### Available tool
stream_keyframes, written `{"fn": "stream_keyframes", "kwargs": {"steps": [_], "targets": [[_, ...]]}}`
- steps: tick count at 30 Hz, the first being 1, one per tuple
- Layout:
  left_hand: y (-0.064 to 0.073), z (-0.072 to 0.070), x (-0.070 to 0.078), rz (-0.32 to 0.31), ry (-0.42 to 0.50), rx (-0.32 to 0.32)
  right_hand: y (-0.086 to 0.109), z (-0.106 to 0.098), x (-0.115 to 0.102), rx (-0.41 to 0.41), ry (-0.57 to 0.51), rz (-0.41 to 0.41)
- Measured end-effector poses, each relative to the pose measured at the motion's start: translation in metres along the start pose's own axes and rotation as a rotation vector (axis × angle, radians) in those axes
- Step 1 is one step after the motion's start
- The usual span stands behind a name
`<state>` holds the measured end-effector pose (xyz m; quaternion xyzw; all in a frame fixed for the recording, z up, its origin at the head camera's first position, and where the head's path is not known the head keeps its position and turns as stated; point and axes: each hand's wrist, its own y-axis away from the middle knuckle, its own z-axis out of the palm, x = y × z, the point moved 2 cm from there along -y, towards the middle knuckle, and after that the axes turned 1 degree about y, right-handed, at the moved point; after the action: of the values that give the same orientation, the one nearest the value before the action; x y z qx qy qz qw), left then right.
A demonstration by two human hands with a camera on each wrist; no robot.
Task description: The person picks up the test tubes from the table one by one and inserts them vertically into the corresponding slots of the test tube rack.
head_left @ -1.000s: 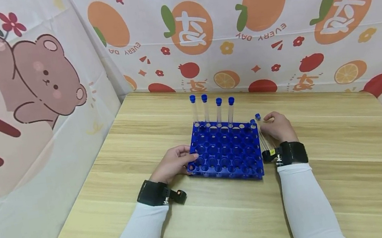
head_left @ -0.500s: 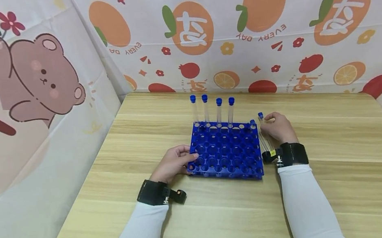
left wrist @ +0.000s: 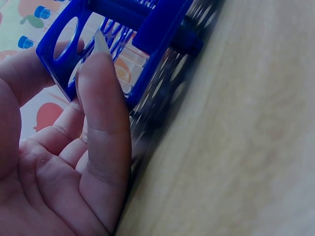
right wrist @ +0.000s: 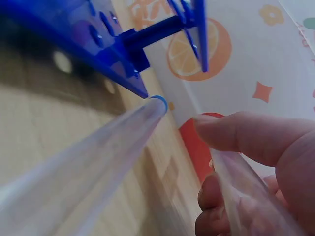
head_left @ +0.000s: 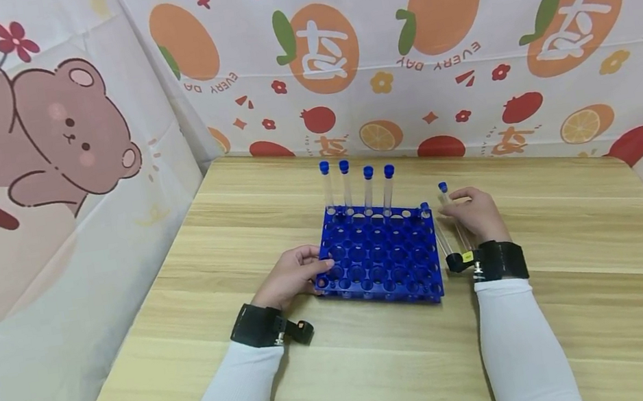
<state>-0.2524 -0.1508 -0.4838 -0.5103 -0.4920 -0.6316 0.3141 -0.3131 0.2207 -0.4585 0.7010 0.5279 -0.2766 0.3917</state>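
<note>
A blue test tube rack (head_left: pixel 376 255) stands mid-table. My left hand (head_left: pixel 289 278) grips its left edge; the thumb (left wrist: pixel 103 108) lies on the near side in the left wrist view, with fingers behind the frame. Right of the rack, my right hand (head_left: pixel 478 213) pinches a clear, blue-capped test tube (right wrist: pixel 251 196) between thumb and fingers. Its cap points away, above the hand in the head view, and the hand covers part of the tube. Another clear test tube (right wrist: pixel 98 167) lies along the rack's right side, its blue cap by the far corner.
Several blue-capped test tubes (head_left: pixel 369 186) stand upright along the rack's back row. The wooden table (head_left: pixel 378 372) reaches back to a fruit-print cloth (head_left: pixel 385 80). A bear-print cloth (head_left: pixel 153 115) hangs at the left.
My right hand has moved slightly right with the pinched test tube, whose cap has come away from the rack and the other tube. My left hand and the rack have stayed put.
</note>
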Motion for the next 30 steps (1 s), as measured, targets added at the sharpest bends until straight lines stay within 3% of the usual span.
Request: {"fn": "stream_keyframes", "kwargs": {"steps": [7, 18, 30], "targets": [[0.001, 0.000, 0.000, 0.002, -0.001, 0.002, 0.002, -0.005, -0.005, 0.018, -0.030, 0.008], [0.004, 0.001, 0.003, 0.016, -0.003, -0.010, 0.009, -0.011, -0.018, 0.079, -0.161, -0.074], [0.006, 0.001, 0.005, 0.020, -0.010, -0.017, 0.024, -0.012, -0.039, 0.018, -0.295, -0.195]]}}
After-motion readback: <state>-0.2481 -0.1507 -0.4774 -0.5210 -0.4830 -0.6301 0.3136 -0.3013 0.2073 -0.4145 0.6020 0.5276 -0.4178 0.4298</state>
